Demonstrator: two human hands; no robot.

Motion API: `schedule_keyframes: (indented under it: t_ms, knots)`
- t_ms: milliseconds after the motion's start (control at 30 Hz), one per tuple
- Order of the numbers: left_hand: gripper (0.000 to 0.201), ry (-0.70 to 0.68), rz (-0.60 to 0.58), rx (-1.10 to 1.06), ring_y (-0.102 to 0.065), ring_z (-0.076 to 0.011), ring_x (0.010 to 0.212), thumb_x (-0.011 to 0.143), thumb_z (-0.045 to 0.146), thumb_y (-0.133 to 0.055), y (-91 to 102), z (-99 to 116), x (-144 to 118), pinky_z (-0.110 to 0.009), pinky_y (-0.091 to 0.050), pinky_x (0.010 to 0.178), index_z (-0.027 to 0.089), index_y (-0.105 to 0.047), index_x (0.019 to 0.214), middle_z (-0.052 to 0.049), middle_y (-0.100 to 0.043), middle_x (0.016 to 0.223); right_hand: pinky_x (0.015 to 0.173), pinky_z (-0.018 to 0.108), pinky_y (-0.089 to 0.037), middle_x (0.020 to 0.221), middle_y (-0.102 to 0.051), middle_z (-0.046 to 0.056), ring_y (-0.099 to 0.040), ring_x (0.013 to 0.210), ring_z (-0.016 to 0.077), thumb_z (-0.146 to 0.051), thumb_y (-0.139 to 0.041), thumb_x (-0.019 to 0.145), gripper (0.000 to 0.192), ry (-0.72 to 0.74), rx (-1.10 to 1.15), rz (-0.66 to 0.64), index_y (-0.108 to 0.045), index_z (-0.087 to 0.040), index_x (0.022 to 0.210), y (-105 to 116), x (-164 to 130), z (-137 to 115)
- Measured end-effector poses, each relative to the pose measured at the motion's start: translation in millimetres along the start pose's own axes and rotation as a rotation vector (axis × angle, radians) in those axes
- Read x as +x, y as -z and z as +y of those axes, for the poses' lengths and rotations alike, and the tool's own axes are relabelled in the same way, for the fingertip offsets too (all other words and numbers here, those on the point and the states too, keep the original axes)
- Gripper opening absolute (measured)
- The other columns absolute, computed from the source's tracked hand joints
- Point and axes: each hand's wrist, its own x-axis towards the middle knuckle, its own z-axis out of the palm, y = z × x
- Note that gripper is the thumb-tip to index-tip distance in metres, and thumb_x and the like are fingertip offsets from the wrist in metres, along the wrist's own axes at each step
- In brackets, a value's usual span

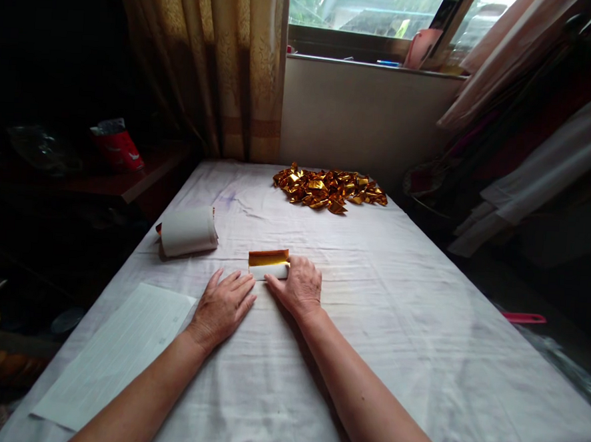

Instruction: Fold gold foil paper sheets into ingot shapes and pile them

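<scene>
A small sheet of gold foil paper (268, 257) lies in front of me, its near part curled over to show the white backing. My right hand (300, 285) grips its right end, thumb along the near edge and fingers behind. Flat on the cloth, my left hand (224, 305) rests with fingers apart, its fingertips close to the paper's near left corner. Behind my left hand lies a curled stack of white-backed paper (187, 232) with orange-gold showing at its ends. A pile of folded gold foil pieces (330, 188) sits at the table's far side.
A white cloth covers the table (389, 333). A lined paper sheet (117, 357) lies at the left, partly under my left forearm. Beyond the left edge stands a red container (117, 147) on a dark shelf. Clothes (544, 163) hang at the right, near a pink handle (524, 318).
</scene>
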Motion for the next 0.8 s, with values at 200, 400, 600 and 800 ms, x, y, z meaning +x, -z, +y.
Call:
schedule_keyframes:
  t_ms: [200,400,600,800]
  knots:
    - [0.034,0.025,-0.005,-0.01,-0.058,-0.0275,0.12,0.096,0.033,-0.043,-0.4,-0.9,-0.4,-0.058,-0.031,0.11,0.025,-0.065,0.121,-0.007,-0.068,0.125,0.082,0.034,-0.033,0.109,-0.062,0.009,-0.053,0.101,0.0241,-0.039,-0.063,0.086,0.036,0.0,0.043,-0.051,-0.055,-0.019,0.115,3.0,0.0,9.0]
    - [0.033,0.057,0.018,-0.025,-0.058,-0.0277,0.121,0.096,0.032,-0.043,0.0,-2.3,-1.8,-0.058,-0.032,0.109,0.026,-0.066,0.119,-0.006,-0.069,0.123,0.082,0.031,-0.035,0.107,-0.064,0.007,-0.056,0.099,0.0213,-0.027,-0.056,0.09,0.022,0.022,0.095,-0.116,-0.059,-0.022,0.111,8.4,3.5,22.0]
    - [0.033,0.076,0.035,-0.016,-0.059,-0.0281,0.12,0.096,0.032,-0.043,0.8,-2.7,-2.5,-0.057,-0.032,0.109,0.024,-0.066,0.118,-0.006,-0.07,0.121,0.085,0.032,-0.036,0.112,-0.063,0.008,-0.056,0.102,0.0225,-0.028,-0.055,0.09,0.03,0.031,0.084,-0.126,-0.059,-0.023,0.119,9.9,4.3,21.2]
    - [0.035,0.1,0.078,-0.011,-0.059,-0.0275,0.12,0.095,0.035,-0.045,-5.1,-7.3,-2.5,-0.052,-0.038,0.107,0.02,-0.062,0.122,-0.01,-0.066,0.127,0.086,0.034,-0.037,0.112,-0.063,0.008,-0.055,0.104,0.0244,-0.04,-0.064,0.084,0.044,0.052,0.136,-0.127,-0.058,-0.022,0.124,9.6,3.1,23.6]
